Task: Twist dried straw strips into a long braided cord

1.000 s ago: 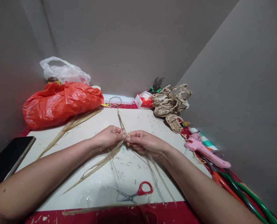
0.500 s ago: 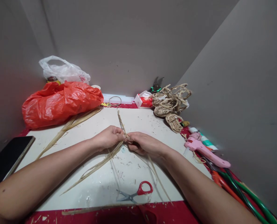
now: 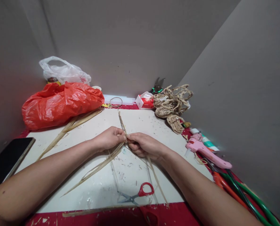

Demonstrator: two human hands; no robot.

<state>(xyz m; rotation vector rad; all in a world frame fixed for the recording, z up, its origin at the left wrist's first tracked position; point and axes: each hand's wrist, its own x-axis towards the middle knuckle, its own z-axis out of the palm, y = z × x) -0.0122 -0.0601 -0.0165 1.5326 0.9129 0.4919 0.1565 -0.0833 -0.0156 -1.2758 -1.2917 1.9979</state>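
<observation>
Cream worktop [image 3: 142,121]: flecked with chaff.
Left hand [image 3: 109,138]: forearm in from the near left, fingers pinched shut on the straw.
Right hand [image 3: 143,145]: knuckles up, curled closed on the same straw, fingertips meeting the other hand's.
Straw strands [image 3: 99,166]: gripped between both hands mid-worktop; plaited end runs away, loose ends trail back.
Red scissors [image 3: 137,195]: near the front edge.

a small home craft corner, hemmed in by plain grey walls: a scrap-strewn white worktop [image 3: 140,121] carries dried straw strips [image 3: 69,127], coils of plaited straw rope [image 3: 171,105], a pink glue gun [image 3: 207,150], red-handled scissors [image 3: 137,195] and plastic bags [image 3: 62,102].
</observation>
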